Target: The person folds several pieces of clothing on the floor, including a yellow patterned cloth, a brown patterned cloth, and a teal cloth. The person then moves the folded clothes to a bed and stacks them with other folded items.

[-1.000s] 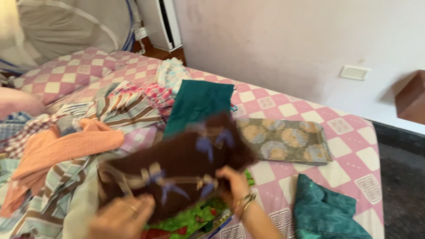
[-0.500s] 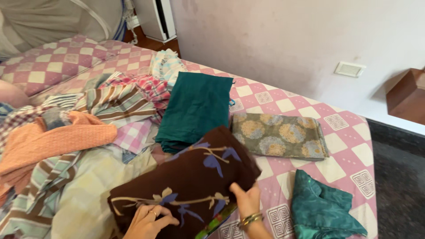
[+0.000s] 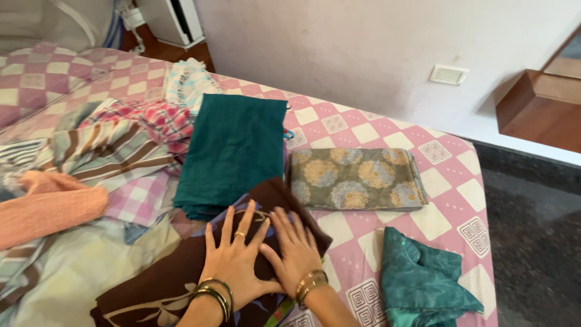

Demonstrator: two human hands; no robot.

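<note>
- The left hand (image 3: pixel 236 257) and the right hand (image 3: pixel 295 245) lie flat with spread fingers, side by side on the brown floral cloth (image 3: pixel 163 284).
- This cloth lies on the bed (image 3: pixel 448 181), just below the folded teal cloth (image 3: pixel 233 154).

My bed (image 3: pixel 387 130) meets a pale wall (image 3: pixel 339 48) at twelve o'clock; dark floor (image 3: pixel 535 242) at three, wooden furniture (image 3: pixel 535 112) at two.

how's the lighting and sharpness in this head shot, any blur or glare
Head view: soft, even daylight with no harsh glare; the wall looks slightly washed out. Both the left hand and right hand are sharp on the brown floral cloth, with only faint shadows under them. The folded teal cloth and patterned grey cloth are crisp; the far pillow corner at top left is dimmer.
</note>
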